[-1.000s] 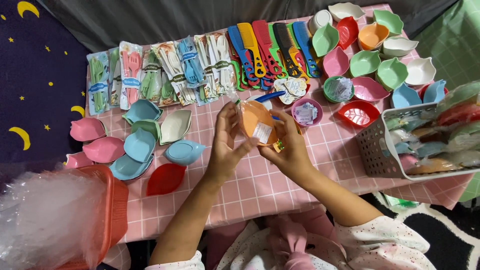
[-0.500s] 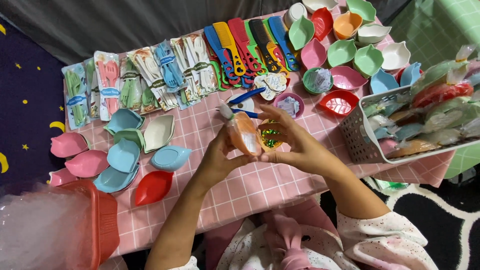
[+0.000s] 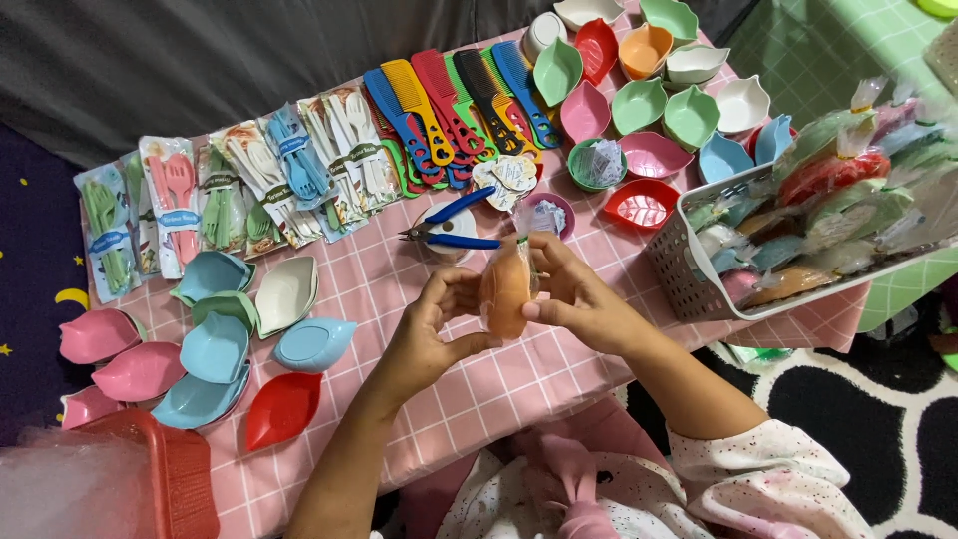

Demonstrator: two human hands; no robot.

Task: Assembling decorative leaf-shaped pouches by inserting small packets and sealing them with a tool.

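Observation:
Both hands hold an orange leaf-shaped dish wrapped in clear plastic (image 3: 506,289) above the pink checked tablecloth (image 3: 559,369). My left hand (image 3: 431,334) grips its left and lower side. My right hand (image 3: 579,294) pinches the right side near the gathered top of the wrap. The dish stands on edge between the palms. Blue-handled pliers (image 3: 454,228) lie on a small white dish just beyond the hands.
A white basket (image 3: 699,279) of wrapped dishes stands at the right. Loose leaf dishes (image 3: 215,344) lie left, more at the back right (image 3: 639,105). Combs (image 3: 449,110) and cutlery packs (image 3: 249,185) line the back. A red basket (image 3: 170,479) of plastic bags sits front left.
The wrapped orange dish has turned from face-up to edge-on and come lower toward me. The right hand has moved onto its side. The view has shifted left and down.

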